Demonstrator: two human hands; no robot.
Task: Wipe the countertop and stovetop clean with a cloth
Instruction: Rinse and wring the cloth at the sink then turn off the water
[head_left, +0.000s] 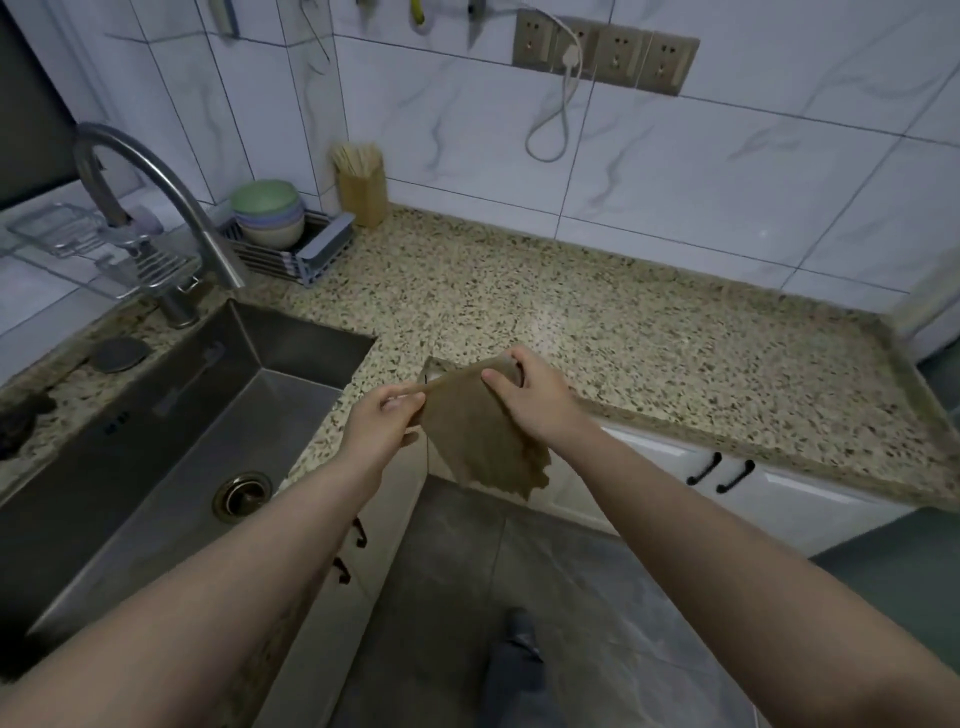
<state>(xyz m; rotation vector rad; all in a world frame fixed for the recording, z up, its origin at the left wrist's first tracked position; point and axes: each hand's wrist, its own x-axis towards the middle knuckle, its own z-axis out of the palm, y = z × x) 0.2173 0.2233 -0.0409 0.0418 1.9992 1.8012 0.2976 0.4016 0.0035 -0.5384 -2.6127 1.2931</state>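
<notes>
Cloth (480, 441) hangs off the counter's (623, 332) front edge by the inner corner, top edge pinched by left hand (382, 421) and right hand (530, 395); counter lies just ahead.

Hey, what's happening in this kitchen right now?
A person stands at the corner of a speckled countertop, holding a brown cloth up in the air with both hands. The left hand pinches one top edge and the right hand grips the other, so the cloth hangs down, not yet on the counter. The sink is to the left.
</notes>
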